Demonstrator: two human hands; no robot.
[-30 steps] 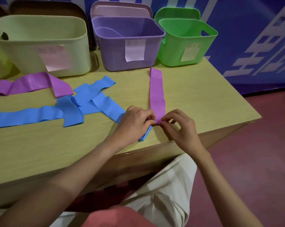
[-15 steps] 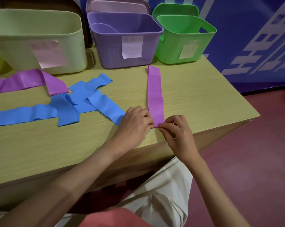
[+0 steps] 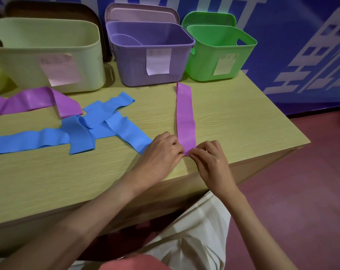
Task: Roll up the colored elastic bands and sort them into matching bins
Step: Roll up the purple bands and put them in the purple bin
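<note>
While the near end of the straight purple band (image 3: pixel 185 117) is pinched between the left hand (image 3: pixel 159 152) and the right hand (image 3: pixel 211 159), rolling is judged to be just begun. Next, the end would have to be turned tightly toward the purple bin (image 3: pixel 151 53). Beyond the fingertips, the band is laid flat on the table (image 3: pixel 243 123).
</note>
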